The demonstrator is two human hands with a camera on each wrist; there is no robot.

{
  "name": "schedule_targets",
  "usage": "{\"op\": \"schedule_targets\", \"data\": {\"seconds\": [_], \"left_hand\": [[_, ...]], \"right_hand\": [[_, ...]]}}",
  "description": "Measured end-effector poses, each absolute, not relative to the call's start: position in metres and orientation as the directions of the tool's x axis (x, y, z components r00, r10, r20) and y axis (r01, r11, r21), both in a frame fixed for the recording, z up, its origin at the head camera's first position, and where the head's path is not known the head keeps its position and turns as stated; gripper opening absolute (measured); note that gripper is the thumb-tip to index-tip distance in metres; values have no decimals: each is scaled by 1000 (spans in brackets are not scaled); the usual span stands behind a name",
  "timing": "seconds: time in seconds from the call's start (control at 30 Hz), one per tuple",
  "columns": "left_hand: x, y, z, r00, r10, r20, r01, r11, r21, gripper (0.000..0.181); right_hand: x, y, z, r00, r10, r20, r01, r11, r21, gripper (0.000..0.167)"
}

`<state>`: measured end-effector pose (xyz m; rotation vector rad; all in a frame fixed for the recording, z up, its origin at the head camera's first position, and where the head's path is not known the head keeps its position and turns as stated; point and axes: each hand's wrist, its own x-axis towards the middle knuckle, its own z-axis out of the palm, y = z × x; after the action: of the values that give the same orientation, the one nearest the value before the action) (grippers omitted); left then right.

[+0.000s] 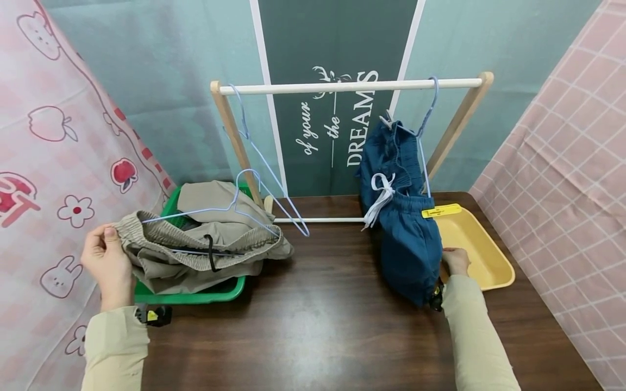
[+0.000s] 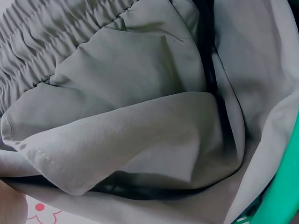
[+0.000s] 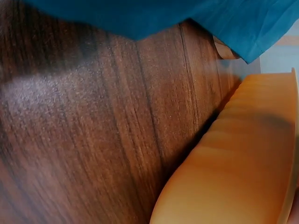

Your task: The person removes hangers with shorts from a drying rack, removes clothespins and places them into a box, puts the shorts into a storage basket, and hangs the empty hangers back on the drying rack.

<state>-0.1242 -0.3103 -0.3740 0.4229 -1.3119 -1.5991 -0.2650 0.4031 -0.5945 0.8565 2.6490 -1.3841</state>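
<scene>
My left hand [image 1: 111, 266] pinches the left end of the elastic waistband of khaki shorts [image 1: 166, 274], also filling the left wrist view [image 2: 117, 135]. A blue hanger [image 1: 207, 209] lies inside the waistband opening, its hook upward. My right hand [image 1: 457, 260] is low at the left part of a yellow tray [image 1: 504, 271], beside hanging blue shorts [image 1: 411, 250]; its fingertips are hidden. In the right wrist view, only a sliver of hand [image 3: 294, 212] shows at the tray's rim [image 3: 286, 205]. A yellow clip [image 1: 442, 210] is on the blue shorts' waistband.
A green basket [image 1: 205, 297] stands under the khaki shorts. The rack's white rail [image 1: 318, 87] spans the back, with an empty hanger [image 1: 266, 162] at its left and the blue shorts' hanger at its right. Patterned cloths hang on both sides of the brown table [image 1: 303, 326].
</scene>
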Motion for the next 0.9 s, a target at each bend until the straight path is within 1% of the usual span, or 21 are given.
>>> {"op": "schedule_targets", "data": {"seconds": [0.1, 0.13, 0.17, 0.23, 0.3, 0.37, 0.4, 0.47, 0.53, 0.57, 0.63, 0.7, 0.77, 0.9], "left_hand": [[-125, -310, -373, -452, -839, 304, 446, 83, 891, 14], [-125, -310, -372, -452, -839, 302, 442, 84, 893, 15], [-125, -310, -372, -452, -839, 303, 438, 86, 895, 16], [-125, -310, -372, -453, -839, 301, 437, 85, 895, 15], [-125, -310, -373, -454, -839, 300, 437, 83, 895, 14], [-125, -310, -374, -455, -838, 301, 444, 79, 892, 12], [-125, -310, -374, -456, -837, 303, 448, 78, 891, 11], [-124, -310, -375, -458, -835, 306, 459, 74, 886, 10], [-124, -310, -375, -459, -832, 311, 465, 73, 882, 11], [-124, -310, -375, -459, -832, 311, 467, 71, 881, 11], [-124, -310, -375, -456, -833, 312, 470, 72, 880, 11], [-123, -310, -374, -454, -835, 310, 467, 72, 881, 11], [-124, -311, -374, -452, -838, 306, 461, 75, 884, 12], [-124, -311, -374, -458, -838, 298, 459, 65, 886, 13]], "right_hand": [[-232, 359, -526, -827, 455, -330, 531, 442, -723, 39], [-225, 349, -512, -820, 461, -338, 539, 428, -726, 41], [-221, 347, -505, -820, 457, -344, 537, 409, -738, 42], [-222, 349, -504, -809, 466, -358, 545, 366, -754, 47], [-223, 353, -499, -800, 474, -368, 542, 310, -781, 47], [-225, 357, -491, -792, 485, -371, 530, 245, -812, 42], [-227, 358, -485, -789, 490, -370, 516, 203, -832, 37], [-231, 360, -471, -787, 496, -366, 470, 99, -877, 24], [-235, 362, -452, -787, 496, -367, 400, -42, -915, 9], [-238, 362, -442, -791, 490, -367, 359, -114, -926, 10], [-242, 363, -419, -804, 468, -366, 280, -245, -928, 19], [-244, 362, -396, -823, 447, -350, 206, -340, -918, 24], [-245, 361, -374, -852, 412, -324, 138, -420, -897, 23], [-239, 356, -333, -917, 318, -240, 25, -556, -831, 12]]}}
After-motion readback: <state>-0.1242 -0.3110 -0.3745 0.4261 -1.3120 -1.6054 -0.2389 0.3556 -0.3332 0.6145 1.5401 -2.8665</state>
